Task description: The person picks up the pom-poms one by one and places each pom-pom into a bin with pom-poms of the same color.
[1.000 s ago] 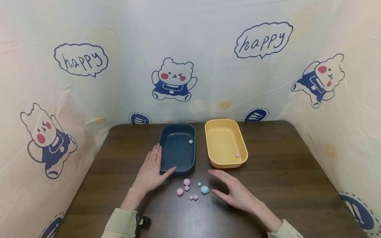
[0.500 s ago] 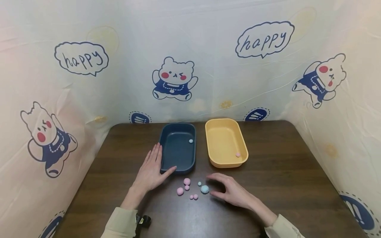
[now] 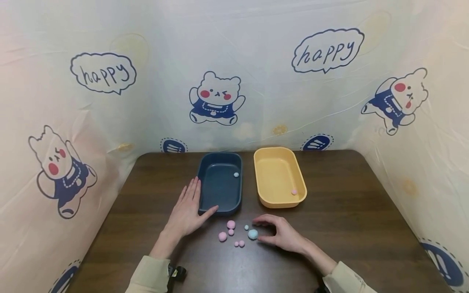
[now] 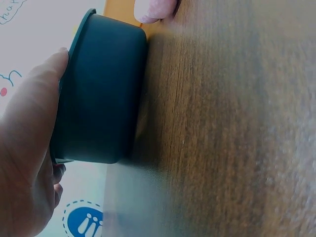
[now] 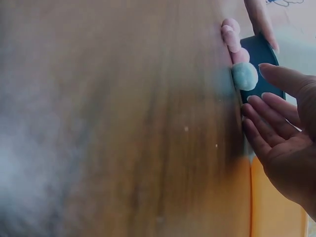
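Observation:
My left hand [image 3: 185,212] rests against the dark blue tray [image 3: 220,211], its straight fingers along the left side and the thumb at the near rim. In the left wrist view the thumb [image 4: 42,84] lies at the rim of that tray. My right hand [image 3: 282,236] is beside the larger light-blue ball [image 3: 253,234], fingers bent and spread from the thumb, with nothing held. A tiny light-blue ball [image 3: 246,227] lies just left of its fingertips. The right wrist view shows a gap between thumb and fingers, near the larger light-blue ball [image 5: 245,76].
Several pink balls [image 3: 222,237] of different sizes lie on the brown table [image 3: 329,195] between the hands. A small pale ball [image 3: 236,175] sits inside the blue tray. To its right stands a yellow tray [image 3: 280,204] with one small pink ball [image 3: 294,192] in it. Printed cloth hangs behind.
My right hand has moved slightly left, closer to the light-blue balls, and its fingers have bent more. The left hand stays against the blue tray.

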`<state>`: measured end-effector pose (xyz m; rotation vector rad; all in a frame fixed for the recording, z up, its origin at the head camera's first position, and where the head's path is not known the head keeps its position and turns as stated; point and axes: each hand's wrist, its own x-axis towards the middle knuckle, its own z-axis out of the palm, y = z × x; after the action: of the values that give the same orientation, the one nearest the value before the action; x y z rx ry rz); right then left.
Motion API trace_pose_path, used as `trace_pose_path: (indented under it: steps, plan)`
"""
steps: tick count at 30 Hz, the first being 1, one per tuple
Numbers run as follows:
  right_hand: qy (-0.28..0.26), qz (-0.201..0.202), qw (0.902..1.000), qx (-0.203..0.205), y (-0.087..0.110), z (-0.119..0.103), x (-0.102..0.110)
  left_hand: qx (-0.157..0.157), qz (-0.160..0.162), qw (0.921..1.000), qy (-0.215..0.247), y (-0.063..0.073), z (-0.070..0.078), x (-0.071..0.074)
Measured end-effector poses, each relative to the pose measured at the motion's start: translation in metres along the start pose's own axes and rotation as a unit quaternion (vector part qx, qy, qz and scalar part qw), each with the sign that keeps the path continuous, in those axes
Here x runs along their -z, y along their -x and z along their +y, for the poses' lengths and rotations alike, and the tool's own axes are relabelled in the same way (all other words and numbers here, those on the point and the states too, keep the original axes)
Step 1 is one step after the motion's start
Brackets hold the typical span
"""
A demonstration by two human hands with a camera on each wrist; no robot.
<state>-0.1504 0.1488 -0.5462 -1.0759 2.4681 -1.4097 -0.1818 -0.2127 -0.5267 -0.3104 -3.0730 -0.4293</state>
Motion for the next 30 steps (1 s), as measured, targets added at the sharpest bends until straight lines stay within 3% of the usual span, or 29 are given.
trace_pose_path:
  steps: [12,30]
  plan:
    - [0.006,-0.026,0.9996,0.006,-0.006,0.003,-0.003,-0.002,0.013,0.9999,-0.005,0.0,-0.001,-0.001]
    - [0.023,-0.02,0.9995,0.012,-0.01,0.003,-0.01,-0.003,0.017,0.9998,0.006,0.003,0.001,0.0]
